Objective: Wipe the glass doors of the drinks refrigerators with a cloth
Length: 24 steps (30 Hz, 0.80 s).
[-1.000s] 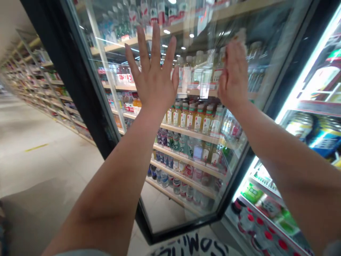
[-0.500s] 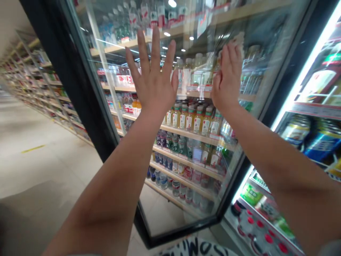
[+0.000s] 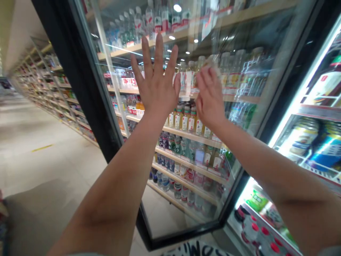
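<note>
I've got left hand (image 3: 157,87) splayed on black-framed clear glass door (image 3: 80,85), fingers apart. Right hand (image 3: 210,97), beside it, fingers closed over what looks like a pale crumpled cloth (image 3: 214,60) (blurry from here), against the door. Yellow green-capped bottles (image 3: 191,122) show lower down.

Both arms reach up and forward! The bare left hand (image 3: 158,89) stands upright, its back to the camera, fingers fanned wide, the bare left forearm (image 3: 114,181) slanting below. Across, the bare right hand (image 3: 211,99) leans left, fingers bunched and bent, above the bare right forearm (image 3: 262,160).
</note>
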Available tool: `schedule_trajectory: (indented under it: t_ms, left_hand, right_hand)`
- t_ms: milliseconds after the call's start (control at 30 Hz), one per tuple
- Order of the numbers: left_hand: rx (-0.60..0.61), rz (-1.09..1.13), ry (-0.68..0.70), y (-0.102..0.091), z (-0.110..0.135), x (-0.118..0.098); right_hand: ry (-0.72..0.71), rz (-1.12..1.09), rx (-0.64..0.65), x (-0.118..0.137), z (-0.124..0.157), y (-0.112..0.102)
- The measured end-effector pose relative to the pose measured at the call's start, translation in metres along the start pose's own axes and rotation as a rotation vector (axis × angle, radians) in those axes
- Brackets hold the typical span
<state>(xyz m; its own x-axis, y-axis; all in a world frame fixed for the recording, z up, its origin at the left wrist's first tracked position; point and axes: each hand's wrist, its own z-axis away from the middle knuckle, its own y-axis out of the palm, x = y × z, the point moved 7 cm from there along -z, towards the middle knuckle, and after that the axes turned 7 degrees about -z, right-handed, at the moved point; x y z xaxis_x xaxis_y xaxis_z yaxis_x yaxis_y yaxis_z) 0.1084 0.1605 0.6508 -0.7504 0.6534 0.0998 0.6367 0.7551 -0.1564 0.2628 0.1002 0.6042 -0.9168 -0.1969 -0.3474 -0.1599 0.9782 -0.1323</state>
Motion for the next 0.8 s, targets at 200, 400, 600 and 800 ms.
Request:
schedule_trajectory:
  t_ms: [200,400,600,800]
  left_hand:
    - [0.022,0.035,-0.008,-0.001,0.001,-0.001]
    - [0.094,0.204,-0.057,-0.01,0.002,-0.002]
    - [0.126,0.226,-0.093,-0.015,0.003,-0.003]
    - [0.145,0.013,-0.113,-0.01,0.002,-0.001]
  right_hand:
    - [-0.016,-0.004,0.023,-0.033,0.013,-0.01]
    - [0.052,-0.004,-0.02,-0.021,0.023,-0.013]
    - [0.027,0.018,0.089,-0.03,0.03,-0.016]
    - [0.072,0.03,-0.122,-0.038,0.036,-0.024]
